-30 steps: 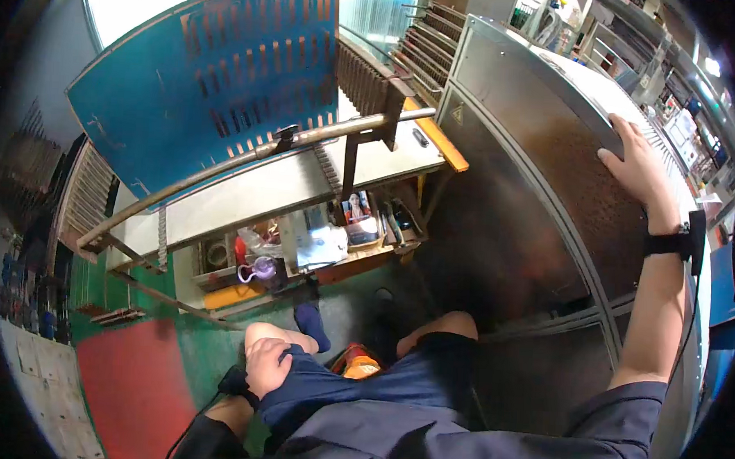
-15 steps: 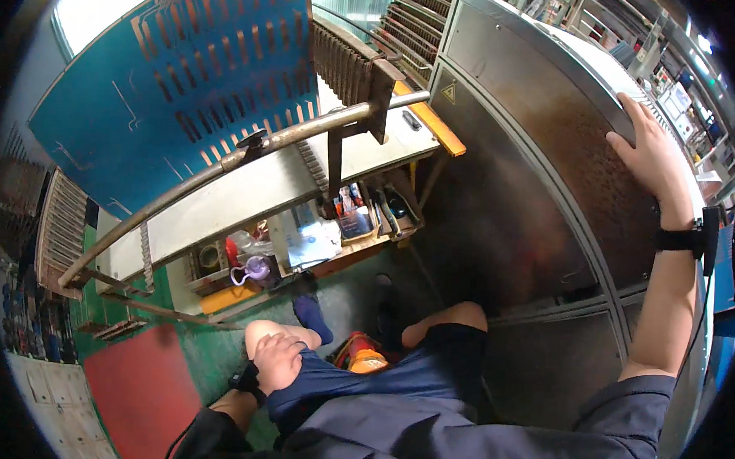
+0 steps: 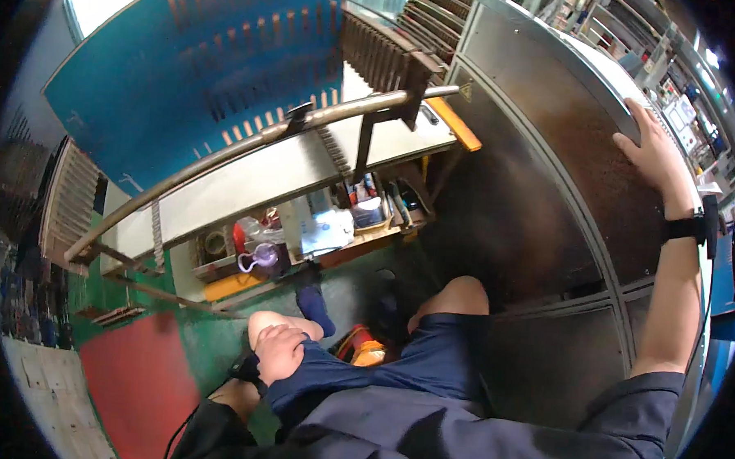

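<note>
My left hand (image 3: 280, 354) lies flat on my left thigh, just above the knee, and holds nothing. At the right, my right hand (image 3: 652, 152) rests on the top edge of a large metal cabinet (image 3: 544, 130), thumb and fingers apart. In front of me stands a metal rack (image 3: 265, 135) with a round tube across it and slotted combs at its ends. A large blue panel (image 3: 135, 104) with rows of copper-coloured strips leans upright in this rack, apart from both hands. Under it runs a white worktop (image 3: 213, 186).
Below the worktop, a shelf carries a roll of tape (image 3: 215, 244), a purple-handled bottle (image 3: 260, 258), a clear plastic bag (image 3: 328, 230) and a box of small items (image 3: 370, 213). A red mat (image 3: 139, 384) lies on the green floor at the left.
The view has turned slightly, so the rack, panel and shelf appear further right. Both hands stay where they were, on the thigh and on the cabinet edge.
</note>
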`<state>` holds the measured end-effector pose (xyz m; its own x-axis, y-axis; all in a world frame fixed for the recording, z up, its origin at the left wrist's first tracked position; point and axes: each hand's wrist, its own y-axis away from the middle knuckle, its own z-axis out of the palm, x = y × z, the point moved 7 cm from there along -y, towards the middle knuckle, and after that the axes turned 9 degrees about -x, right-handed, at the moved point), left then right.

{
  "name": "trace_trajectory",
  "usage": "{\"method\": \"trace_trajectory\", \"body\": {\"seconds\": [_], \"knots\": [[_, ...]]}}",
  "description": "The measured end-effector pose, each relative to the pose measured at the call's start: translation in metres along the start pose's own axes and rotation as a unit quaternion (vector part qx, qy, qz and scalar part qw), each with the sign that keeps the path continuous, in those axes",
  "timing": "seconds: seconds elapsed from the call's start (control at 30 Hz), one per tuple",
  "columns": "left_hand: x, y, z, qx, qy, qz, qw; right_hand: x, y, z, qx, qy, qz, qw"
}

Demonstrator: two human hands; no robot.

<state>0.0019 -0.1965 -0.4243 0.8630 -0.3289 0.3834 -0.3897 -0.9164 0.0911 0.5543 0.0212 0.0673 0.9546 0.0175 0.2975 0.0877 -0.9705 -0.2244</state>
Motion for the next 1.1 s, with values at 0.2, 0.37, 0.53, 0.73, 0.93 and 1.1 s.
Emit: {"method": "trace_trajectory", "body": {"seconds": [0.2,0.37,0.53,0.73,0.93,1.1], "knots": [[-0.001,-0.003,-0.005,-0.025,0.039,-0.003,0.999,0.003,-0.006,0.009,-0.015,0.002,-0.004,1.000],[-0.012,-0.006,-0.009,-0.017,0.058,0.010,0.998,0.003,-0.002,0.007,-0.017,0.002,0.026,1.000],[-0.019,0.005,-0.010,-0.030,0.076,-0.001,0.997,0.000,-0.011,0.016,-0.018,-0.004,0.000,1.000],[-0.030,0.014,-0.011,-0.004,0.092,0.008,0.996,-0.006,-0.012,0.016,-0.019,-0.014,0.003,1.000],[-0.050,0.025,-0.012,-0.002,0.114,0.010,0.993,0.000,-0.014,0.021,-0.019,-0.033,-0.009,0.999],[-0.061,0.035,-0.012,0.009,0.127,0.020,0.992,0.002,-0.010,0.019,-0.018,-0.018,-0.020,0.999]]}}
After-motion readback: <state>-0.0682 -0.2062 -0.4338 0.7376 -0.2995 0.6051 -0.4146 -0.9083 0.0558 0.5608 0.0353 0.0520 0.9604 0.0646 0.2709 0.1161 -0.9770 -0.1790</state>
